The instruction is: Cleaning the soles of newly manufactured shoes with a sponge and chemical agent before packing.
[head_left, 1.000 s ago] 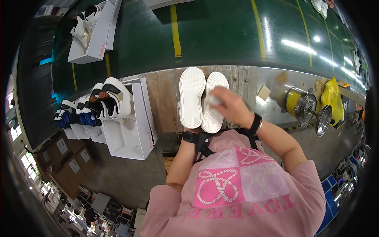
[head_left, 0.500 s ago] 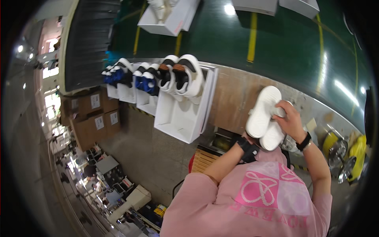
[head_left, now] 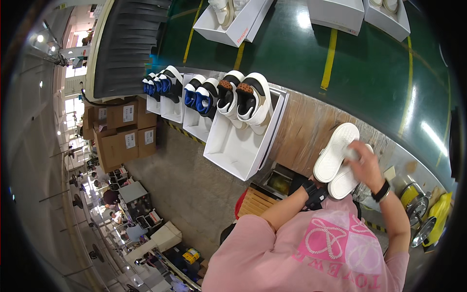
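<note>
A pair of shoes with white soles (head_left: 334,155) is turned soles up over my lap, one shoe lapping the other (head_left: 343,185). My left hand (head_left: 317,183) grips the pair at the near end; the soles hide most of its fingers. My right hand (head_left: 367,168), blurred by motion, is closed on a small whitish wad (head_left: 351,153) against the soles. What the wad is made of cannot be made out. A black band circles each wrist.
Left of me, an open white shoebox (head_left: 233,153) carries a pair of white, black and brown sneakers (head_left: 245,100). Blue-black sneakers (head_left: 199,97) sit on boxes beyond. A green conveyor belt (head_left: 292,58) runs past the wooden bench (head_left: 304,126). Yellow-and-metal equipment (head_left: 417,207) stands at right.
The view has shifted, so the scene sits lower and further right. My right hand, with the wad, has moved over the soles and is now blurred. The left hand keeps its grip.
</note>
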Available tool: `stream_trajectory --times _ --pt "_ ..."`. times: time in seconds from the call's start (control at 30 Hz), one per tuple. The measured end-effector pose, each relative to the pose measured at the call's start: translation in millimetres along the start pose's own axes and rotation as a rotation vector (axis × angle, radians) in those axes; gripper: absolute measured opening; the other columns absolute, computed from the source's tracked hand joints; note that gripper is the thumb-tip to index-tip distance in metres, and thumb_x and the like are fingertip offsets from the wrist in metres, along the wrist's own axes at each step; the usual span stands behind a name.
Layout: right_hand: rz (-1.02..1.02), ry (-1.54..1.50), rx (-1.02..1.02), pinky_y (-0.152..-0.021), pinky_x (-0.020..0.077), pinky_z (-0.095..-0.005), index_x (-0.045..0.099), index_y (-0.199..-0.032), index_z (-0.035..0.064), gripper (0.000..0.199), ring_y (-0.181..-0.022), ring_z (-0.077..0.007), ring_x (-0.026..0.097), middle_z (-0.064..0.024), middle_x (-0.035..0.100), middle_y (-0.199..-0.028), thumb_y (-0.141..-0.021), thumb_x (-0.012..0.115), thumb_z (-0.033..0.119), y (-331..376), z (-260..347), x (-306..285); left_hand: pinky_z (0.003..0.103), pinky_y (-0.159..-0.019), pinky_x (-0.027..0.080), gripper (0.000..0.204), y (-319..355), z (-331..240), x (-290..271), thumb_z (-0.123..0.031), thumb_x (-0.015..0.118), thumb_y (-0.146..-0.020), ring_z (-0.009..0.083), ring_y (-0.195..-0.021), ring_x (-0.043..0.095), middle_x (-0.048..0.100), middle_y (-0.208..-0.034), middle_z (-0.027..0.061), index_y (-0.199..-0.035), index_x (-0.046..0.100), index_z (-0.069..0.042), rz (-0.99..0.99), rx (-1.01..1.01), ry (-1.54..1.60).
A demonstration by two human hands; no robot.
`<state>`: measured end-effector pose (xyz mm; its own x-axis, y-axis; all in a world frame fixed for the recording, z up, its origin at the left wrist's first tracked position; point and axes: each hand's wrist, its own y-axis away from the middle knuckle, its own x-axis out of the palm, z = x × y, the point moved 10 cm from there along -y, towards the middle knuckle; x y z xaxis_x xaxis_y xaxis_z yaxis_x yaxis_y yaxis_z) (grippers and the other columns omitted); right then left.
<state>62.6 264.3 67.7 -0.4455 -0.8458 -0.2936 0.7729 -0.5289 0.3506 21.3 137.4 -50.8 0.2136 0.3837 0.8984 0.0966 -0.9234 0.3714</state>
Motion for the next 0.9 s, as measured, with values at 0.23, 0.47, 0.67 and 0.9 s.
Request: stream_trajectory --times 0.23,0.47,0.67,0.9 --pt "-0.173 0.19 -0.099 -0.077 0.0566 -0.0377 0.063 -0.12 0.0044 0.041 -0.093 -0.0304 0.07 -0.0174 0.068 -0.113 -0.082 0.079 0.006 -12.5 -8.6 -37.0 0.038 -0.115 0.043 0.05 13.3 11.5 -3.6 -0.021 0.052 -0.107 0.0246 -0.135 0.052 0.051 -0.149 0.013 -0.153 0.039 -0.005 0.013 -0.105 -0.064" --pt "-0.134 0.157 0.119 -0.076 0.0572 -0.0384 0.063 -0.124 0.0034 0.042 -0.085 -0.0322 0.072 -0.0199 0.072 -0.101 -0.085 0.076 0.014 -80.0 -35.7 -55.2 0.038 -0.116 0.042 0.05 13.7 17.2 -7.4 -0.02 0.051 -0.107 0.0247 -0.135 0.052 0.051 -0.149 0.0132 -0.153 0.039 -0.005 0.09 -0.196 -0.1" --pt "-0.106 0.258 -0.061 -0.076 0.0575 -0.0376 0.063 -0.122 0.0018 0.042 -0.084 -0.0317 0.072 -0.0198 0.071 -0.105 -0.084 0.077 0.014 -88.8 4.2 -25.4 0.038 -0.116 0.042 0.05 2.3 20.1 -9.2 -0.019 0.051 -0.107 0.0248 -0.135 0.051 0.051 -0.149 0.0133 -0.153 0.039 -0.005 0.083 -0.171 -0.213" --pt "0.211 0.124 -0.43 -0.088 0.0565 -0.0429 0.06 -0.123 0.0072 0.044 -0.105 -0.0379 0.067 -0.0168 0.066 -0.116 -0.082 0.077 0.011 -31.5 85.5 54.6 0.037 -0.116 0.041 0.05 23.6 15.5 -14.2 -0.018 0.051 -0.107 0.0249 -0.135 0.051 0.051 -0.149 0.0134 -0.153 0.039 -0.004 0.051 -0.129 -0.374"
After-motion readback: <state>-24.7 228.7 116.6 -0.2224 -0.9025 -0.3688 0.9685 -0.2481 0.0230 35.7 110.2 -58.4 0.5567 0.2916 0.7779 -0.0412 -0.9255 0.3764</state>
